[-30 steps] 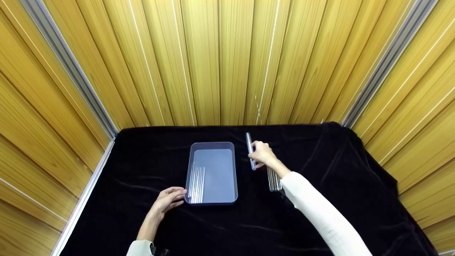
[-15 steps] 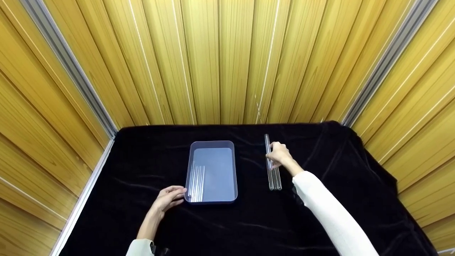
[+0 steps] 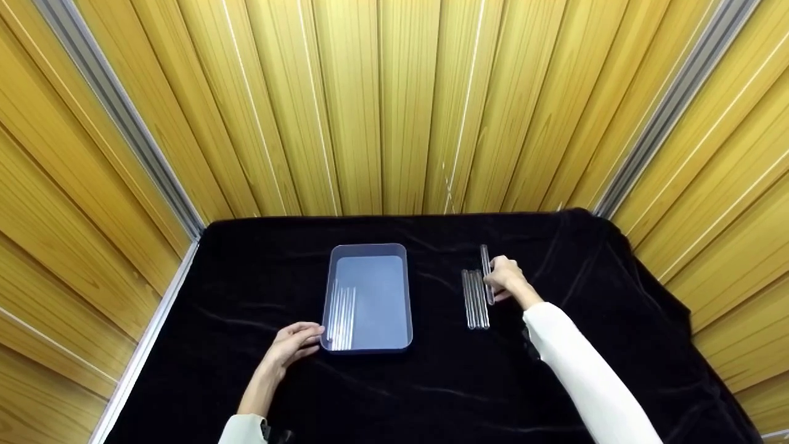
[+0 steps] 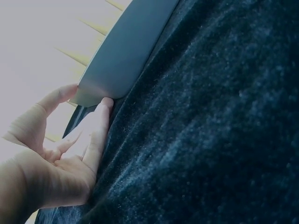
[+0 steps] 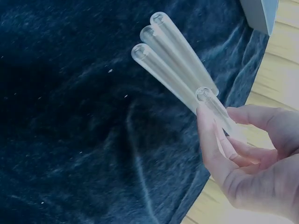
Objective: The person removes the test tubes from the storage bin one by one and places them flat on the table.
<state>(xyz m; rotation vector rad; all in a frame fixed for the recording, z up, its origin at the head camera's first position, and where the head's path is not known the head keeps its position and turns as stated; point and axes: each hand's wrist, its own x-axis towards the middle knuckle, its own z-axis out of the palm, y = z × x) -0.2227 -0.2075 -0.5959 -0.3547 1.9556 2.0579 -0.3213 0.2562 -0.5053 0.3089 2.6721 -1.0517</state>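
My right hand [image 3: 506, 277] pinches a clear glass test tube [image 3: 485, 258] between thumb and fingers; its rounded end points up and away from the fingers in the right wrist view. Just left of it, three test tubes [image 3: 473, 301] lie side by side on the black cloth. My left hand [image 3: 294, 344] touches the near-left corner of a bluish rectangular plastic tray [image 3: 379, 296], thumb at the rim and a finger lower on the outer wall [image 4: 117, 60]. Inside the tray, along its left side, several clear streaks [image 3: 342, 317] look like tubes or their reflections; I cannot tell which.
Black velvet cloth [image 3: 555, 370] with soft creases covers the table. Behind it stands a wall of yellow wood-look panels [image 3: 407, 123], with more panels at both sides. A metal frame strip [image 3: 148, 339] runs along the left edge.
My right hand has moved rightward with the test tube, from between tray and row, across the row, to its right side, lowering it toward the cloth. The left hand and tray stay put.
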